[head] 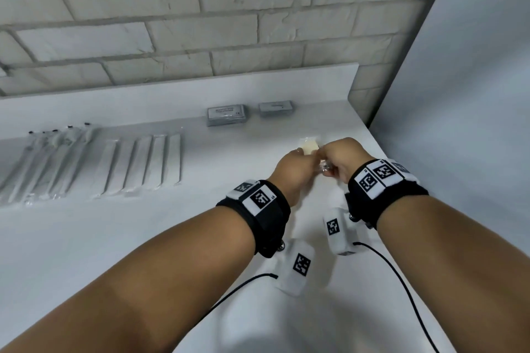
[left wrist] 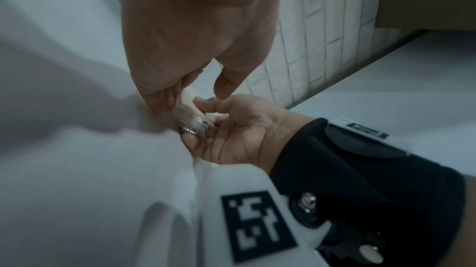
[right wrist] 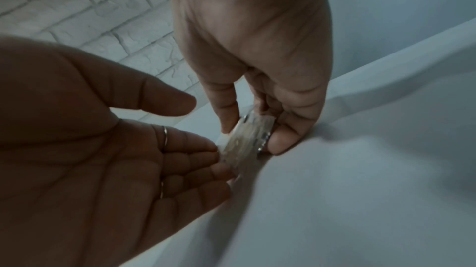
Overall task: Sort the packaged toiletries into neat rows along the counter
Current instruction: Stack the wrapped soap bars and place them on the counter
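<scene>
A small stack of clear-wrapped cream packets (head: 309, 146) stands on edge on the white counter (head: 114, 238), near its right end. My right hand (head: 325, 159) pinches the stack (right wrist: 247, 139) between thumb and fingers from the right. My left hand (head: 298, 153) lies against the stack's other side with straight fingers (right wrist: 206, 161) and its thumb free. In the left wrist view the packets (left wrist: 189, 115) sit between both hands, partly hidden by the fingers.
Wrapped long items with dark tips (head: 51, 157) lie in a row at the left, with a row of flat white sleeves (head: 143, 163) beside them. Two grey packet stacks (head: 226, 114) (head: 276, 109) sit by the brick wall. The counter's right edge (head: 401, 180) runs close to my right wrist.
</scene>
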`<state>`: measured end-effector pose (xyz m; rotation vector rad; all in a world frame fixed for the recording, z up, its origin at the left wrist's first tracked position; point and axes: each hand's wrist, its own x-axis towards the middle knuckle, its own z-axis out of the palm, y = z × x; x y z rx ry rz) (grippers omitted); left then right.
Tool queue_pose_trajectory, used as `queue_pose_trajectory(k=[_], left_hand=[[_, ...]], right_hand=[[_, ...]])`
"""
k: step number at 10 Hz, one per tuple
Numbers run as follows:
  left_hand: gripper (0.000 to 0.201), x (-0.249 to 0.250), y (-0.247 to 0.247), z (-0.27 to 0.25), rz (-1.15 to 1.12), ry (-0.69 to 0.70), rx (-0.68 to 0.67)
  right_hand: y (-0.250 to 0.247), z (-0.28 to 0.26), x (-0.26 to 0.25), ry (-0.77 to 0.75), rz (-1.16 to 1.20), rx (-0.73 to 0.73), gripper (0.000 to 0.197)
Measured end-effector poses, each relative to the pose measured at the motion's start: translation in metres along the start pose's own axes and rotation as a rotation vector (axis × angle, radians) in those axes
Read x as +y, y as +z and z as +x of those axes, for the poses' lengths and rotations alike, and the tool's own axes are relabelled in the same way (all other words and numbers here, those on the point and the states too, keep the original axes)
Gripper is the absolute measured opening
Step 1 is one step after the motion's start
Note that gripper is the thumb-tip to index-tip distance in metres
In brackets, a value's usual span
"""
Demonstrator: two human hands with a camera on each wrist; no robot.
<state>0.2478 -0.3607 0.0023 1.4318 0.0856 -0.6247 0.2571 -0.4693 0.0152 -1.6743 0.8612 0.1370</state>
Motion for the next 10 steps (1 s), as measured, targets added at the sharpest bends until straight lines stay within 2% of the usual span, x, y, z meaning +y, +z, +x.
queue_pose_trajectory(k=[1,2,3,4,5,8,9,10], left_hand=[[0.046,0.012,0.005,0.025,-0.049,0.018,0.002],[0.039,0.021,0.008,0.056,-0.054,0.031,-0.02],[0.048,0.03,0.007,0.088,0.0,0.067,-0.031],[0.072,0.037,0.007,0.12,0.068,0.067,-0.021],[0.085,0.043,0.009,0.134,0.119,0.072,-0.042],[0.088,0.047,0.008,0.137,0.054,0.092,-0.095],[0.037,0.05,0.006,0.132,0.074,0.086,-0.107],[0.028,0.049,0.003,0.133,0.149,0.084,-0.063]], right_hand=[[0.001,0.03,-0.017,-0.018,0.029,0.013,0.013],[0.0,0.058,-0.036,-0.037,0.033,-0.002,0.013],[-0.006,0.078,-0.055,-0.107,-0.082,-0.028,0.021],[-0.009,0.096,-0.069,-0.147,-0.143,-0.011,0.027],[-0.007,0.111,-0.076,-0.176,-0.23,-0.006,0.03],[-0.008,0.134,-0.078,-0.149,-0.179,-0.037,0.027],[-0.009,0.138,-0.076,-0.089,-0.041,-0.025,0.021],[-0.009,0.141,-0.072,-0.035,0.104,0.062,0.019]])
